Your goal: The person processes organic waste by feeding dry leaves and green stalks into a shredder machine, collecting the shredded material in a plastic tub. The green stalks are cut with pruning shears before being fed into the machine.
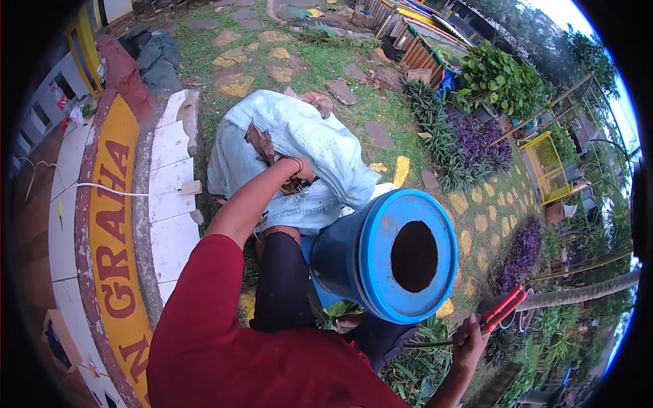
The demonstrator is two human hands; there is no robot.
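Note:
My left hand [304, 170] reaches into the mouth of a pale blue woven sack [320, 139], its fingers hidden among brown dry leaves [260, 141]. A dark band circles that wrist. Just right of the sack stands a blue plastic drum [340, 248], tilted in this view, whose blue lid [381, 265] has a large round dark hole. Out to the lower right, my right hand [469, 340] is closed around a red two-handled tool [505, 309] that looks like pruning shears. A thin green stem [430, 345] runs up to this hand.
At left runs a low white-tiled wall [170, 146] with a white cord and a socket block [191, 188] on it. Yellow and grey stepping stones [401, 171] cross the grass. Purple plants [479, 143] and a yellow metal rack [546, 166] stand at right.

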